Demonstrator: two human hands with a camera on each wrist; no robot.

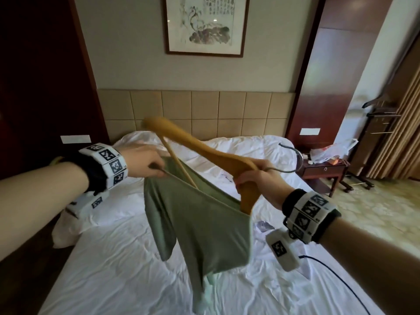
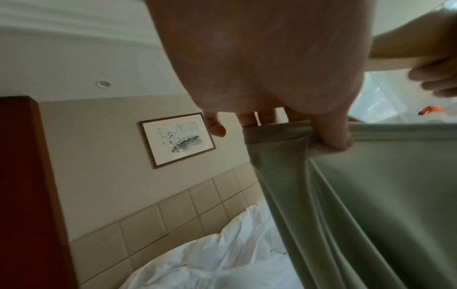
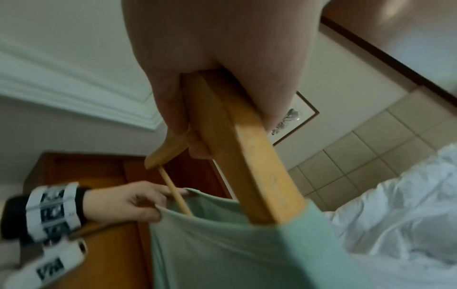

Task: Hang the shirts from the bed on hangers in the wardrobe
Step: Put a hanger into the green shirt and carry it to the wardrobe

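The right hand (image 1: 254, 176) is wrapped tight around the middle of the wooden hanger (image 1: 195, 146), just under its metal hook (image 1: 293, 160). The hanger is tilted. One end points up toward the headboard (image 1: 195, 110), and the other end is pushed down inside the green shirt (image 1: 202, 223).

The left hand (image 1: 145, 160) pinches the shirt's edge between thumb and fingers and pulls the opening wide. The hanger's thin bar (image 1: 179, 164) goes down into that opening, close beside the left hand.

The shirt hangs in the air between the two hands, above the white bed (image 1: 113, 269). Its lower part dangles down and looks blurry.

The hanger's low end is hidden inside the shirt. In the left wrist view the palm covers most of the fingers, but the thumb (image 2: 333, 136) can be seen pressing on the cloth. In the right wrist view the palm hides the hook.
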